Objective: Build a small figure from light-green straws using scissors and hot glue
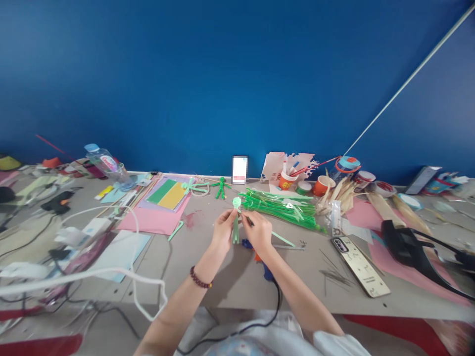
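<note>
A pale green pipe-cleaner figure [236, 203] with a coiled round head stands upright between my hands, above the table's middle. My left hand [223, 228] pinches it below the head, its legs hanging straight down. Close against its other side, my right hand [260, 230] has its fingers closed, with a small dark thing in them that I cannot make out. Beneath my right wrist lies a blue glue gun [267, 273] with an orange trigger, partly hidden. To the right, a bag of green pipe cleaners [282, 207] lies on the table, and a loose pale green pipe cleaner [284, 239] nearer me.
Two finished-looking figures, one dark green [221, 188] and one pale green [196, 187], lie behind. A phone [239, 169] leans against the blue wall; another phone [360, 267] lies at right. Coloured sheets [156, 217], a bottle [109, 163] and white cables [111, 272] occupy the left.
</note>
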The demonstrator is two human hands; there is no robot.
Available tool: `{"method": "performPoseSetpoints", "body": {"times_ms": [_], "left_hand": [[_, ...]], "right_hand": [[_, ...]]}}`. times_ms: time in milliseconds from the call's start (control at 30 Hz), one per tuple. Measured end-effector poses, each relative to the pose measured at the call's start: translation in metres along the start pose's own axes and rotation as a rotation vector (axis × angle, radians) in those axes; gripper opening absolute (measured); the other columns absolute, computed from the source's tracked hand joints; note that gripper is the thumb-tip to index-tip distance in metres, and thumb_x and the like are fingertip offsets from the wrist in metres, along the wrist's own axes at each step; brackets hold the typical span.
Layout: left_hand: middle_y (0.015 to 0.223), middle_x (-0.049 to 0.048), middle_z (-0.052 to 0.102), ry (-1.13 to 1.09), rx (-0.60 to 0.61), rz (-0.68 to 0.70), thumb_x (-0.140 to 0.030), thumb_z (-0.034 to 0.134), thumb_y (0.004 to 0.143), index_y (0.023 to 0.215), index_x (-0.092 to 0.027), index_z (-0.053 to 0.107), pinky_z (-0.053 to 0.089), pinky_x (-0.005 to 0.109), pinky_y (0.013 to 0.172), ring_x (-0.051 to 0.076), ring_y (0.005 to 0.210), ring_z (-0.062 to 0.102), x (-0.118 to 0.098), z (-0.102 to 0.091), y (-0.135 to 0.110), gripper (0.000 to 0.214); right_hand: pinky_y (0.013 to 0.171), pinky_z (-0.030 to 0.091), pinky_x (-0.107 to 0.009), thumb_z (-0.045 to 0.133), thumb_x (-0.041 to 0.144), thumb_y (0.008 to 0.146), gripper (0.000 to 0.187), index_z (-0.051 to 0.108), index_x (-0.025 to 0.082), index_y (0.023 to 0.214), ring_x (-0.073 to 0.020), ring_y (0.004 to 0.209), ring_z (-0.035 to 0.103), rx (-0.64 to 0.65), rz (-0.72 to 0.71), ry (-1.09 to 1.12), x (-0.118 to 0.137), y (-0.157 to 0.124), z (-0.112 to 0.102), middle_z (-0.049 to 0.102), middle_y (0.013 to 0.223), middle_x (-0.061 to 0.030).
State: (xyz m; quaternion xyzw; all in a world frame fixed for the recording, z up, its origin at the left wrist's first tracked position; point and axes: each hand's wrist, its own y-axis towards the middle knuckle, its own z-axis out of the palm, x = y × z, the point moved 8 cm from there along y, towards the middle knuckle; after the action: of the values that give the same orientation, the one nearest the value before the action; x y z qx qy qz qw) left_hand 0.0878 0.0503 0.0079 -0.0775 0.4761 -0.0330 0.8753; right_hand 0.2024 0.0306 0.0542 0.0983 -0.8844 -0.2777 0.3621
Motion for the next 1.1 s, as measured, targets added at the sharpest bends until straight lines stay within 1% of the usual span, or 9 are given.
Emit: {"method": "performPoseSetpoints", "body": {"times_ms": [167,333,400,500,567,700,867,1000,1100], "left_hand": [[0.062,-0.0027,0.057,-0.043,0.002,0.040,-0.037,0.074,0.063,0.063,-0.017,0.059,0.042,0.022,0.059,0.008,0.058,0.053,0.004,-0.003,0.004,0.025],[0.058,-0.0046,0.051,-0.101,-0.007,0.052,-0.028,0.075,0.062,0.059,-0.017,0.054,0.042,0.021,0.059,0.008,0.056,0.051,0.002,-0.005,0.005,0.024],[0.057,-0.0046,0.051,-0.128,-0.005,0.030,-0.023,0.075,0.060,0.058,-0.017,0.053,0.042,0.021,0.058,0.007,0.055,0.050,0.002,-0.005,0.005,0.023],[0.059,-0.0034,0.053,-0.195,-0.006,-0.051,-0.020,0.075,0.057,0.060,-0.016,0.055,0.043,0.022,0.060,0.008,0.055,0.051,0.005,-0.004,0.002,0.021],[0.061,-0.0024,0.055,-0.225,0.004,-0.083,-0.022,0.075,0.059,0.062,-0.016,0.057,0.045,0.023,0.062,0.009,0.056,0.053,0.005,-0.002,0.001,0.020],[0.062,-0.0010,0.057,-0.212,0.079,-0.105,-0.026,0.074,0.064,0.064,-0.016,0.057,0.047,0.024,0.065,0.010,0.059,0.056,0.003,0.003,0.000,0.019],[0.066,-0.0007,0.062,-0.241,0.120,-0.131,-0.020,0.077,0.062,0.070,-0.014,0.062,0.048,0.022,0.071,0.007,0.059,0.058,0.004,0.000,0.002,0.018],[0.062,-0.0007,0.062,-0.276,0.103,-0.171,-0.020,0.079,0.060,0.066,-0.012,0.062,0.049,0.020,0.069,0.007,0.058,0.058,0.008,-0.004,0.003,0.019],[0.060,-0.0011,0.062,-0.247,0.109,-0.205,-0.020,0.079,0.060,0.065,-0.013,0.062,0.049,0.020,0.066,0.007,0.056,0.058,0.012,-0.006,0.004,0.019]], "right_hand": [[0.063,0.043,-0.024,0.044,0.026,0.089,0.026,0.069,0.022,0.083,-0.0149,0.065,0.061,0.018,-0.023,0.025,0.006,0.000,0.000,0.069,0.072,-0.0034],[0.064,0.046,-0.024,0.048,0.023,0.086,0.021,0.069,0.021,0.083,-0.0148,0.067,0.062,0.030,-0.003,0.175,0.007,0.003,-0.003,0.071,0.078,-0.0030],[0.063,0.048,-0.023,0.050,0.023,0.085,0.019,0.069,0.020,0.082,-0.0153,0.070,0.064,0.039,0.031,0.250,0.004,0.005,-0.002,0.072,0.080,-0.0033],[0.062,0.049,-0.024,0.052,0.025,0.083,0.018,0.069,0.020,0.081,-0.0169,0.073,0.066,0.058,0.100,0.349,-0.003,0.006,0.000,0.072,0.081,-0.0041],[0.063,0.051,-0.024,0.054,0.026,0.082,0.017,0.069,0.019,0.080,-0.0177,0.074,0.066,0.073,0.141,0.415,-0.006,0.007,0.002,0.072,0.081,-0.0044],[0.063,0.052,-0.024,0.057,0.028,0.079,0.016,0.069,0.018,0.077,-0.0177,0.074,0.067,0.082,0.190,0.521,-0.011,0.009,0.003,0.072,0.079,-0.0048],[0.062,0.051,-0.025,0.059,0.029,0.077,0.016,0.069,0.017,0.075,-0.0179,0.072,0.066,0.114,0.225,0.568,-0.016,0.010,0.007,0.071,0.078,-0.0052],[0.062,0.049,-0.024,0.059,0.031,0.078,0.017,0.069,0.018,0.077,-0.0179,0.073,0.065,0.137,0.222,0.553,-0.018,0.010,0.010,0.071,0.080,-0.0055],[0.060,0.048,-0.024,0.056,0.030,0.079,0.017,0.069,0.019,0.077,-0.0175,0.071,0.063,0.141,0.200,0.515,-0.019,0.009,0.010,0.070,0.080,-0.0052]]}}
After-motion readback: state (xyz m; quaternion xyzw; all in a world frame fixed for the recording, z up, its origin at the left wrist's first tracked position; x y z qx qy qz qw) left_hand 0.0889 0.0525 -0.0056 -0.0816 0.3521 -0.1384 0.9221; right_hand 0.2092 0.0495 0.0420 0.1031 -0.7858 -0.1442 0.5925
